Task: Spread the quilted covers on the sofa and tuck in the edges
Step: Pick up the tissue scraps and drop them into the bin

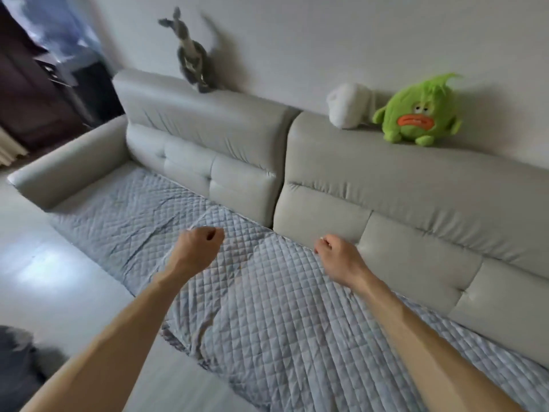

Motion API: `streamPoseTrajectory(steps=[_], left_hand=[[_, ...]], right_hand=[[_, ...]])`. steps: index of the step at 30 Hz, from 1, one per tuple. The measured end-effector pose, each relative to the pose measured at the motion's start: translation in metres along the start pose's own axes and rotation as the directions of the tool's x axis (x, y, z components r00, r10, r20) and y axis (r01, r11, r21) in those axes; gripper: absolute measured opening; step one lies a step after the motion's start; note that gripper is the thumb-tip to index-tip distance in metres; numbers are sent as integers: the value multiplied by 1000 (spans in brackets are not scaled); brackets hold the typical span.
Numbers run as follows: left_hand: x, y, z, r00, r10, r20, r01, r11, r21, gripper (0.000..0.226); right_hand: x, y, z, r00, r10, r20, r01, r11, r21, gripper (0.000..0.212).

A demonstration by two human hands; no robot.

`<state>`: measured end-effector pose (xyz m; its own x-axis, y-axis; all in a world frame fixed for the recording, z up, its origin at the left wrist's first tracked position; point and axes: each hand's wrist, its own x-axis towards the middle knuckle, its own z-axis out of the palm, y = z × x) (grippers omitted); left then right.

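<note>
Head view: my left hand (199,245) and right hand (335,250) are curled into fists over the cover (267,292). Its back edge lies just beyond the right fingers (322,243), running lower right along the sofa (401,179).

quilted cloth covers (267,292) matt; sofa (386,179) smooth leather-like; green toy (416,114) fuzzy plush.

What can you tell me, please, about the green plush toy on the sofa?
The green plush toy is round and furry, with a tuft of green hair, small stubby arms and feet, drooping eyes and a wide orange mouth. It sits upright on top of the sofa's grey backrest, against the wall, just right of a white plush.
</note>
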<state>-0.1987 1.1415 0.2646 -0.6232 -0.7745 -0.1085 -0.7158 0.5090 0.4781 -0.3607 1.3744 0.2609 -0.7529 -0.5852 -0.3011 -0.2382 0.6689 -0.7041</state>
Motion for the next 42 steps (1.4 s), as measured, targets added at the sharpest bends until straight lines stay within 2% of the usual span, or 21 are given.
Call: streamPoseTrajectory(steps=[6, 10, 14, 22, 31, 37, 42], left_hand=[[25, -110, -176, 971, -21, -237, 28, 999, 26, 48], [34, -176, -247, 937, -36, -349, 41, 999, 7, 48], [45, -235, -287, 920, -52, -388, 52, 999, -9, 48], [99, -332, -324, 926, -114, -359, 105, 993, -45, 51], [256, -456, -408, 890, -227, -396, 191, 973, -127, 50], [328, -534, -449, 859, -317, -401, 267, 947, -178, 50], [403, -617, -496, 850, -338, -403, 280, 939, -198, 52]], right_hand=[[-4, -195, 65, 965, -262, -3, 262, 965, -2, 45], [4, -292, 127, 914, -405, 17, 405, 914, -20, 53], [19, -357, 182, 872, -487, 50, 489, 872, -27, 52], [90, -469, 286, 811, -563, 157, 575, 817, -42, 49], [226, -628, 427, 774, -585, 243, 603, 798, 1, 51], [285, -705, 506, 749, -584, 311, 622, 783, -27, 51], [337, -783, 581, 746, -590, 308, 625, 780, -18, 53]])
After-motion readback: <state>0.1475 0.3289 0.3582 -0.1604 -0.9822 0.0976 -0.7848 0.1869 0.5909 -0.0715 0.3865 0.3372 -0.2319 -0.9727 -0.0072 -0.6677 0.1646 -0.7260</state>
